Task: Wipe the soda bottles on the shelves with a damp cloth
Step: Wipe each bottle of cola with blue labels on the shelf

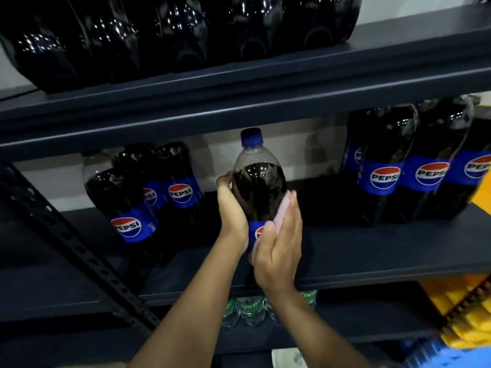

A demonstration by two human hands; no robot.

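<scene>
Hands met on the Pepsi bottle [259,187], upright at the middle shelf [372,251]: the left hand [231,205] gripped its side while the right hand [279,245] pressed a pink cloth [283,211] against it with straight fingers.

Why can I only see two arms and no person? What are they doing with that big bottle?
There is no machine here, just a person. The camera sits on their head and looks forward and down, so only their arms show. The left hand grips a Pepsi bottle with a blue cap, at the front of the middle shelf. The right hand presses a pink cloth flat against the bottle's side to wipe it. Pepsi bottles on the left and Pepsi bottles on the right stand on that same shelf. Shiny dark bottles fill the shelf above, and green-labelled bottles sit below.
</scene>
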